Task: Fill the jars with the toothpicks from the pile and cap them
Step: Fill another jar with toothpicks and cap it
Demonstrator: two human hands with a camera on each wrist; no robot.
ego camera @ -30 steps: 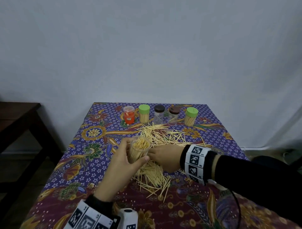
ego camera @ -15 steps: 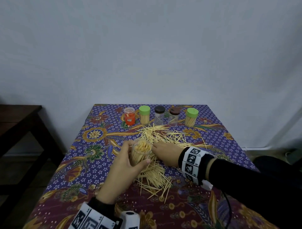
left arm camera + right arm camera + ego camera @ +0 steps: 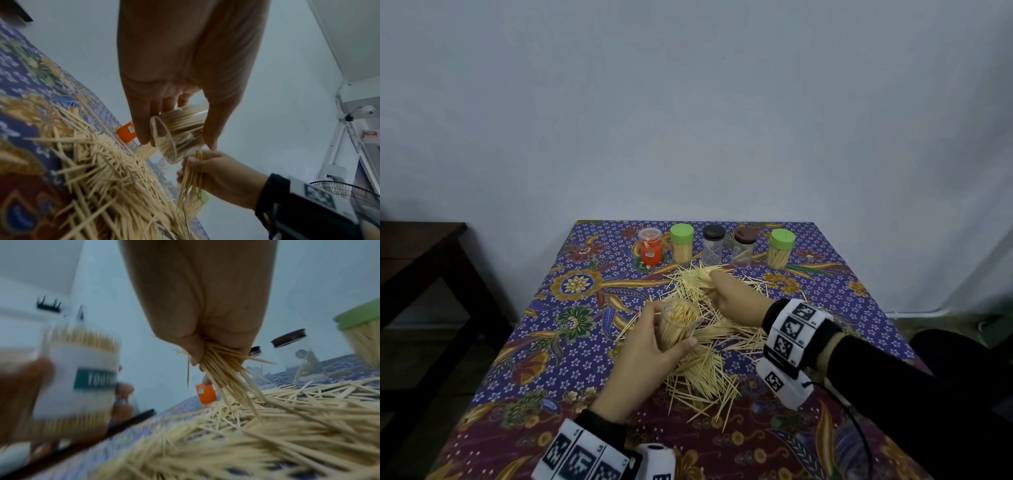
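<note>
Clear plastic toothpick jar (image 3: pixel 677 323), packed nearly full and uncapped, sits gripped in the left hand (image 3: pixel 642 356) above the pile (image 3: pixel 702 363), while the right hand (image 3: pixel 736 299) pinches a bundle of toothpicks (image 3: pixel 224 369).

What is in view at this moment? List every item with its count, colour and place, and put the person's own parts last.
Table: 1, covered by a purple floral cloth, centre.
Pile: 1, pale wooden toothpicks, loose on the middle of the cloth.
Open jar: 1, clear, packed with toothpicks, uncapped, over the pile.
Bunch: 1, pale toothpicks, lifted off the pile's far side.
Orange jar: 1, clear lid, far row, leftmost.
Green-capped jars: 2, full of toothpicks, far row.
Dark-capped jars: 2, clear, nearly empty, far row.
Side table: 1, dark wood, left.
Left hand: grip round the open jar.
Right hand: grip on the bunch.
</note>
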